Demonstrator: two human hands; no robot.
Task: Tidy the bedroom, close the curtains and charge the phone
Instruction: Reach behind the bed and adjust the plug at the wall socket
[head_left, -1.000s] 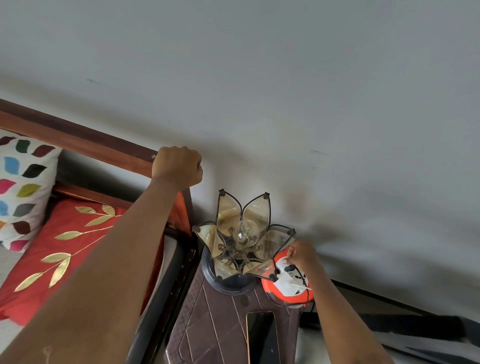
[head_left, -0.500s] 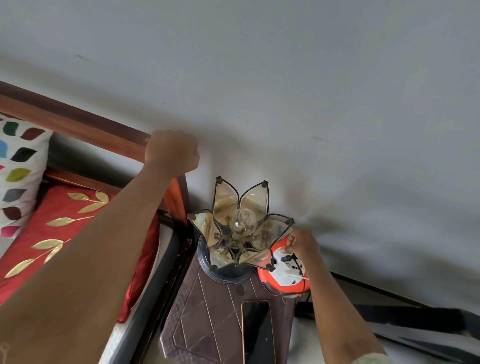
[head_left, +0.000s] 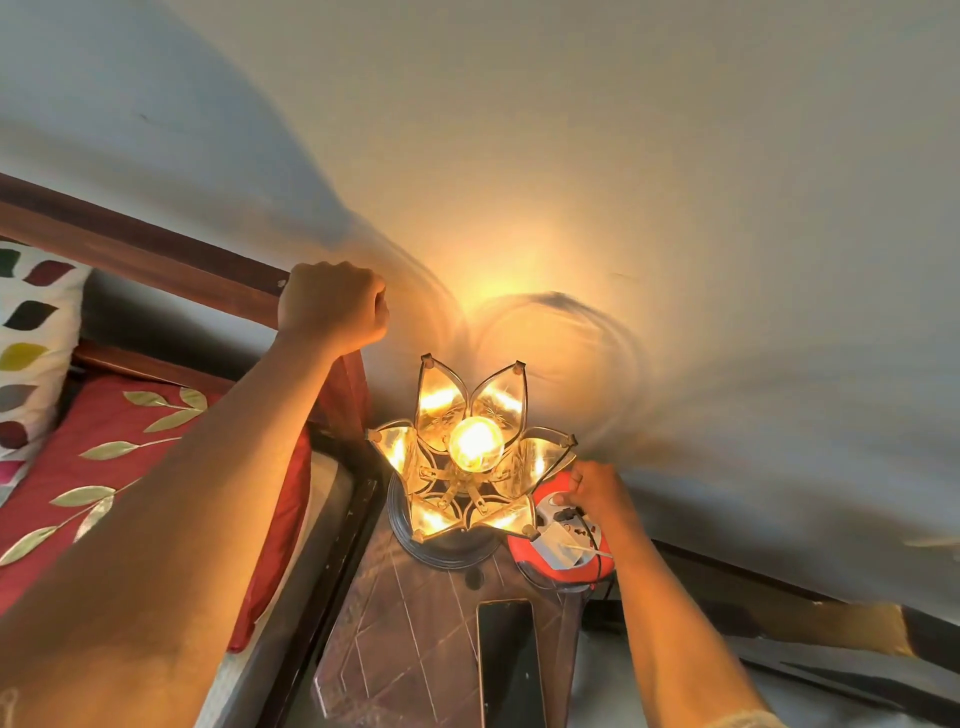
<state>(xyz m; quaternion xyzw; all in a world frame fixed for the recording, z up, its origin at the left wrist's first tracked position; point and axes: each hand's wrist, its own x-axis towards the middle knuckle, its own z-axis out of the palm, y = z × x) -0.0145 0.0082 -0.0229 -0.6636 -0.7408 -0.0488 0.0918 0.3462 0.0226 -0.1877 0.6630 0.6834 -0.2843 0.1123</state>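
Observation:
A dark phone (head_left: 508, 660) lies flat on a brown bedside stool (head_left: 410, 644), screen off. Behind it stands a flower-shaped glass lamp (head_left: 470, 457) with its bulb lit. To the lamp's right sits a round orange extension socket box (head_left: 558, 540) with a white plug and cable in it. My right hand (head_left: 595, 493) rests on the box's far edge, a finger pressing on its white face. My left hand (head_left: 332, 306) is closed over the end of the wooden headboard (head_left: 140, 249).
The bed at left carries a red pillow with gold leaves (head_left: 98, 467) and a white pillow with coloured leaf shapes (head_left: 28, 343). A plain wall (head_left: 675, 182) fills the background. Dark flat objects (head_left: 831, 649) lie on the floor at right.
The lamp's bulb has come on and casts warm light on the wall. My right hand has stayed on the socket box. My left hand still grips the headboard.

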